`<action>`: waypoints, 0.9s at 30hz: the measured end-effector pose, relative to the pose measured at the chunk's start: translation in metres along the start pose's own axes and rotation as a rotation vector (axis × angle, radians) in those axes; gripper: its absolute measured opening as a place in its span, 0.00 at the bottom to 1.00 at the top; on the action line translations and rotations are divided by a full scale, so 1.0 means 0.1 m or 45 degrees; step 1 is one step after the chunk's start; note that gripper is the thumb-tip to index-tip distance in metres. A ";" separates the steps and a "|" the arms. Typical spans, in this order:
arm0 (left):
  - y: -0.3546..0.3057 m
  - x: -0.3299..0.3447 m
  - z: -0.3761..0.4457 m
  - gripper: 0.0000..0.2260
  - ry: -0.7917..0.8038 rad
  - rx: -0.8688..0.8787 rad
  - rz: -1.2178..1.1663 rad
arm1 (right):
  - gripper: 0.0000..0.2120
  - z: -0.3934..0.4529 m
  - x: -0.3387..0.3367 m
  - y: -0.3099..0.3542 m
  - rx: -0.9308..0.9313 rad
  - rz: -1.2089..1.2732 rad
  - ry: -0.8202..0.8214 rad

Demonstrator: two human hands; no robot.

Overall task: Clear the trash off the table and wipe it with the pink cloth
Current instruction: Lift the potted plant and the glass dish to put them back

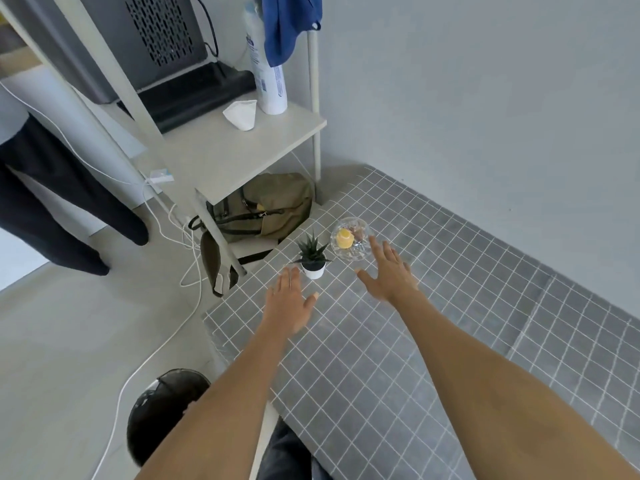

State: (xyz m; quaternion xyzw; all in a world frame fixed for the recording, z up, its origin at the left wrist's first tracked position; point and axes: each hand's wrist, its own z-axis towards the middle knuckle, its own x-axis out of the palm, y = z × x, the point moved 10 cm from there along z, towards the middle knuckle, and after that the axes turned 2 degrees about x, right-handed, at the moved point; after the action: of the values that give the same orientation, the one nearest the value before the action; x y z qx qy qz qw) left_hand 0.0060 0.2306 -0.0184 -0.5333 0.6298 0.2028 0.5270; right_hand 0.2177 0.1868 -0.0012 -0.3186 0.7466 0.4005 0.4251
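Inside glass bowl (pixel 350 244), yellow object (pixel 344 238).

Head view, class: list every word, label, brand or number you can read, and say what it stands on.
No text can be read in this view.
Spray can on the shelf: blue label print, too blurred to read.
Small white box by the cables: a blue patch, no legible words.

A plain grey wall (pixel 485 98) is seen behind a pale shelving unit (pixel 242 150), on which a dark perforated appliance (pixel 159 32) is set. A light floor (pixel 69 323) is crossed by white cables (pixel 194 271). An olive backpack (pixel 270 206) is tucked beneath the shelf.
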 end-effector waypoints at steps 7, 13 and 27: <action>0.06 -0.05 0.33 0.37 -0.268 0.095 -0.439 | 0.44 0.41 0.07 0.03 -0.006 0.187 -0.157; 0.07 0.02 0.52 0.34 -0.433 0.148 -0.721 | 0.55 0.73 0.21 0.02 0.027 0.347 -0.261; 0.03 -0.05 0.58 0.18 -0.660 0.244 -0.872 | 0.48 0.86 0.23 0.13 -0.248 0.427 -0.543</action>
State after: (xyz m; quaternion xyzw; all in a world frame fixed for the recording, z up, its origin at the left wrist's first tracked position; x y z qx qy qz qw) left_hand 0.0290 0.2813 -0.0354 -0.5915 0.2796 0.0840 0.7516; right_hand 0.2300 0.2641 -0.0443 -0.1385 0.6407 0.5929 0.4677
